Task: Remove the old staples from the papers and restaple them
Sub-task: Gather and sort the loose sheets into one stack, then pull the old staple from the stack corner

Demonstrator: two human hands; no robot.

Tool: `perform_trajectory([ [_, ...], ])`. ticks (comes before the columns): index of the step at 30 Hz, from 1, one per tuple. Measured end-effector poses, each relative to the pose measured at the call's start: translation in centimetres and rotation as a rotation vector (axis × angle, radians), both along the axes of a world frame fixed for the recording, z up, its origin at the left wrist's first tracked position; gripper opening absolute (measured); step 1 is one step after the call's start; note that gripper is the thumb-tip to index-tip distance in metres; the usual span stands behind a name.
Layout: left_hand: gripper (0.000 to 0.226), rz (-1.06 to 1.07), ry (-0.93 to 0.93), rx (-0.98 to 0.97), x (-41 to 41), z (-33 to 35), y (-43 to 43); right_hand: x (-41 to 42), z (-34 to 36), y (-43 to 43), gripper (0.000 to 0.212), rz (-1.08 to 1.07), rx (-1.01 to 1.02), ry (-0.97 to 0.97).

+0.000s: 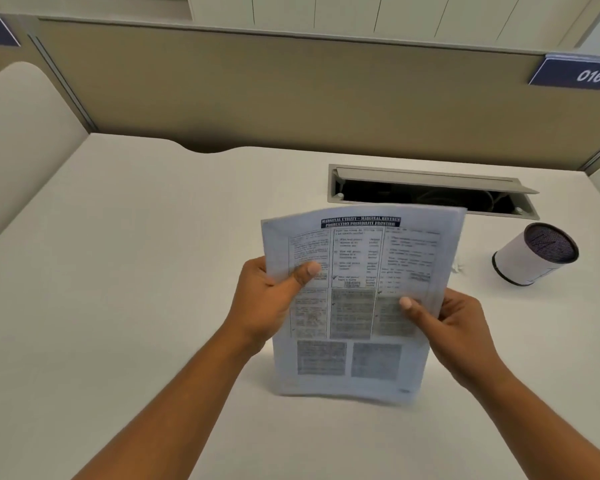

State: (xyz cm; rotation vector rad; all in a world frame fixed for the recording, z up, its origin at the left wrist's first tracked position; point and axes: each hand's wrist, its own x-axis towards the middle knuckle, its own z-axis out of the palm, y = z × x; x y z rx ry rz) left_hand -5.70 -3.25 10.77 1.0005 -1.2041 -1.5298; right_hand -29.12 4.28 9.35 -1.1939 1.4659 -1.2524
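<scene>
Above the white surface (153,271), just nearer than the open cable tray (430,192), a stack of printed papers (357,306) is held nearly upright, its lower edge close to the desktop; whether it touches is unclear. The left hand (267,303) pinches the left margin, thumb (305,273) pressed on the front page; the right hand (454,323) pinches the lower right side the same way, its fingers (452,301) curled behind the sheets. The sheets are motion-blurred, and no staple can be made out at either top corner. This looks like an early step: sizing up the bundle and finding the old staple. To do it well, the grip should stay light and even so the pages bow less, and the stack is best laid flat with the stapled corner nearest, one hand pinning the sheets while the other works the staple legs loose. No stapler or remover is in view, so a tool must first be found. A white cylinder with a dark mesh top (534,254) sits to the right, well clear.
</scene>
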Motion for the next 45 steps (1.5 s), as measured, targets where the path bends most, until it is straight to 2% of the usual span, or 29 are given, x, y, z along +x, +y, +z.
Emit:
perform_trajectory([
  [6, 0.013, 0.133, 0.103, 0.148, -0.4, -4.6, -2.2, -1.0, -4.6, -0.4, 0.021, 0.014, 0.284, -0.036],
  [10, 0.014, 0.163, 0.134, 0.220, -0.7, -7.2, -3.0, -1.6, -6.4, -1.1, 0.022, 0.025, 0.404, -0.018],
  [13, 0.013, 0.190, 0.110, 0.259, -0.7, -8.8, -3.5, -2.8, -7.2, -2.8, 0.027, -0.144, 0.433, 0.117],
  [16, 0.013, 0.209, 0.072, 0.284, -0.6, -10.3, -4.0, -3.9, -7.1, -5.7, 0.042, -0.248, 0.396, 0.392],
  [21, 0.014, 0.209, 0.061, 0.322, -0.2, -11.8, -4.3, -4.3, -6.3, -12.5, 0.042, -0.055, 0.300, 0.711],
  [25, 0.015, 0.181, 0.050, 0.312, 0.1, -12.2, -4.5, -5.1, -6.9, -17.4, 0.041, 0.030, 0.265, 0.894],
  [29, 0.016, 0.188, 0.052, 0.312, 0.2, -12.7, -4.6, -6.0, -8.3, -20.8, 0.062, 0.134, 0.357, 1.045],
  [31, 0.016, 0.188, 0.043, 0.292, 0.2, -13.0, -4.5, -6.3, -8.8, -21.7, 0.061, 0.134, 0.378, 1.039],
  [34, 0.017, 0.188, 0.055, 0.284, 0.3, -13.1, -4.5, -6.5, -8.6, -22.4, 0.047, 0.131, 0.359, 1.053],
  [39, 0.020, 0.164, 0.054, 0.272, 0.4, -13.1, -4.5, -6.3, -7.1, -21.7, 0.033, 0.072, 0.236, 1.014],
  [42, 0.020, 0.163, 0.052, 0.271, 0.4, -13.1, -4.5, -5.7, -5.5, -21.3, 0.030, 0.012, 0.114, 0.831],
  [45, 0.019, 0.165, 0.054, 0.270, 0.3, -13.0, -4.5, -4.7, -3.8, -21.1, 0.034, -0.012, 0.083, 0.419],
])
